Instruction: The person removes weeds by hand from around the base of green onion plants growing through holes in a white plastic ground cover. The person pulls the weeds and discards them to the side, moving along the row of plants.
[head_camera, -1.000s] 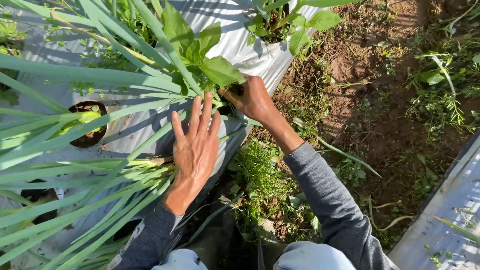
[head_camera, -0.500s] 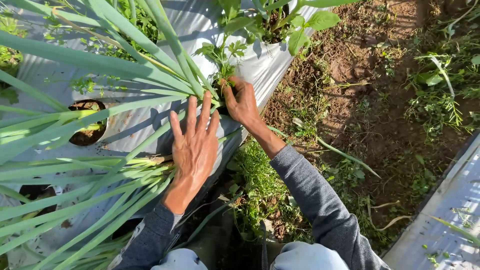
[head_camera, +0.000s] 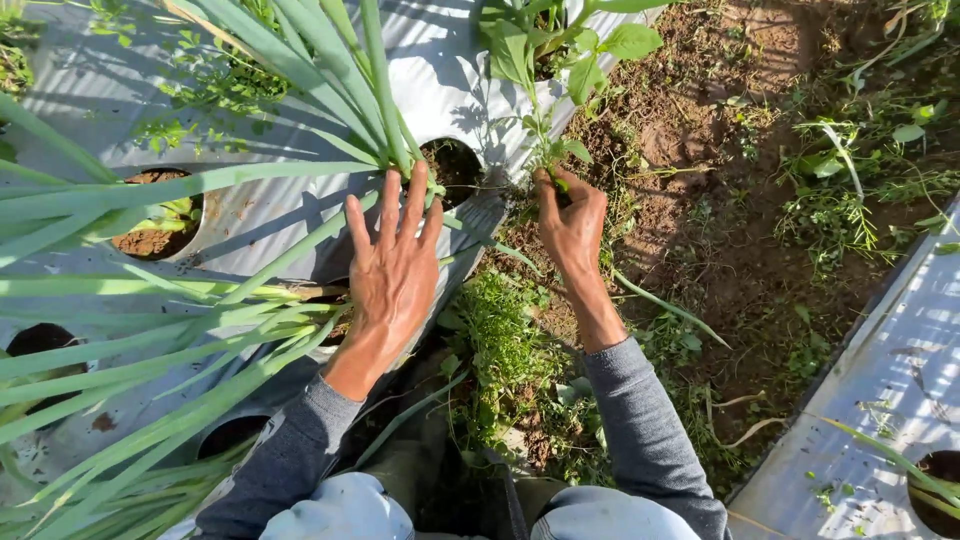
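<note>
Pulling a leafy weed (head_camera: 528, 75): right hand (head_camera: 572, 225) fingers pinched shut on its stem base, beside the bed edge above the soil. Left hand (head_camera: 392, 275) lies spread open, pressing onion leaves (head_camera: 300, 60) aside. Planting hole (head_camera: 455, 165) looks cleared; furrow weeds (head_camera: 505, 345) remain.

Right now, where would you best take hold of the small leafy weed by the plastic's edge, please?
Probably low on the stem of the leafy weed, near the soil, where the right hand already pinches it. Come from the bare-soil side: the onion leaves and left hand crowd the other.
</note>
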